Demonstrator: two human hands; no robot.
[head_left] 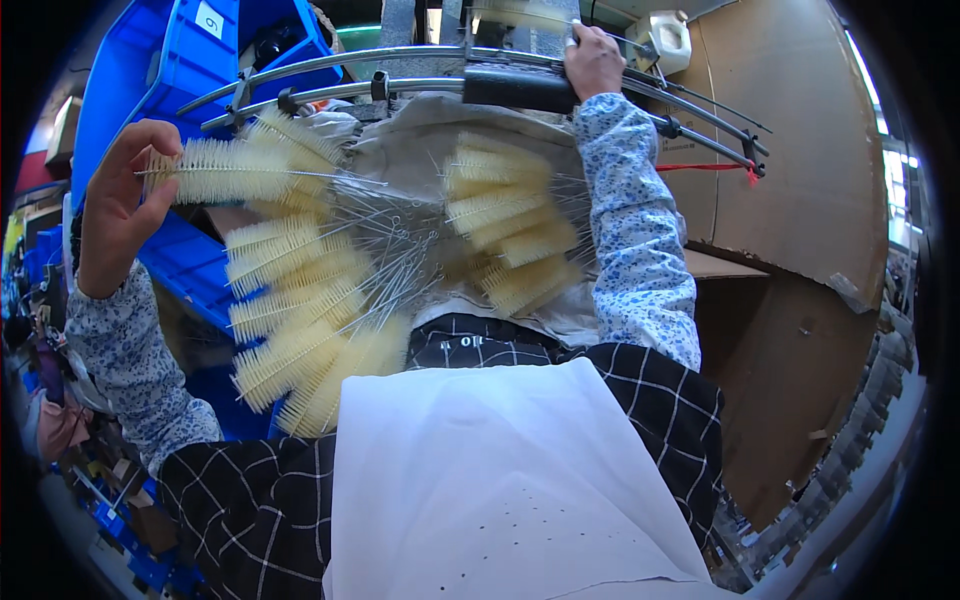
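Observation:
My left hand [118, 205] is raised at the left and pinches one cream bottle brush [225, 170] by its bristled end, the wire stem pointing right. Below it a fan of several similar brushes [300, 310] lies on a grey cloth [420, 140] across my lap, with a second bunch of brushes [510, 235] to the right. My right hand [592, 62] reaches up at the top and grips a thin wire stem [630, 45] just above a black padded bar [518, 88] on curved metal rails [330, 92].
Blue plastic bins [175, 60] stack at the upper left. A large brown cardboard sheet [800, 180] stands on the right, with a white plastic jug [668, 38] above it. My white apron [480, 480] and checked dark clothing fill the lower middle.

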